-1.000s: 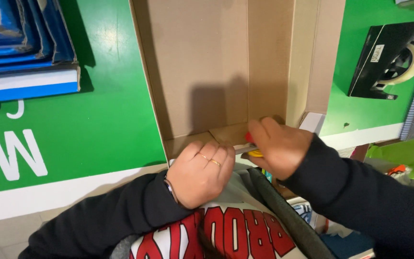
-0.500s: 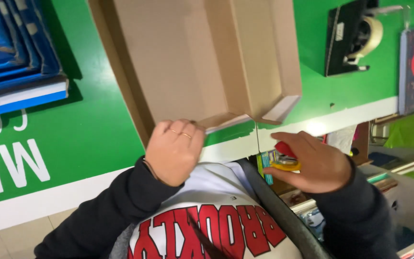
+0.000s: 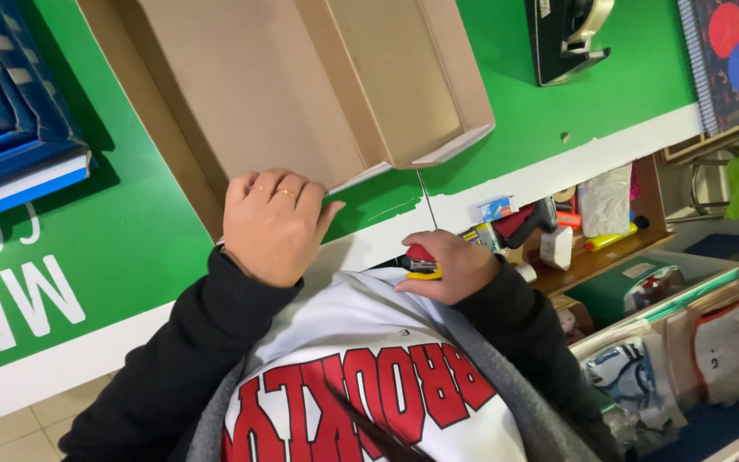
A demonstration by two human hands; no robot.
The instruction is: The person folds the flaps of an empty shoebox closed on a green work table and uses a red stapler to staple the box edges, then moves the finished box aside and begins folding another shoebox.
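1. Cardboard box (image 3: 301, 85), head view: it lies open and flat-sided on the green table (image 3: 113, 239), its near corner at the table's white front edge.
2. Left hand (image 3: 271, 222): palm down with fingers curled over the box's near edge, pressing it to the table; it holds nothing else.
3. Right hand (image 3: 446, 265): off the box, below and to the right of its near corner, closed around a small red and yellow tool (image 3: 422, 261); whether a blade is out cannot be told.
4. Around the box: a black tape dispenser (image 3: 566, 34) stands beyond its right wall, a stack of blue folders (image 3: 10, 120) lies well to its left, and a cluttered shelf (image 3: 575, 231) sits to its right, below the table edge.
5. Judgement on handling: the box is light and would slide, so the pressing hand should stay flat and clear of any line along which the tool works.
6. Judgement on risk: the tool is held close to the body; its working end is best turned outward before it nears the box.
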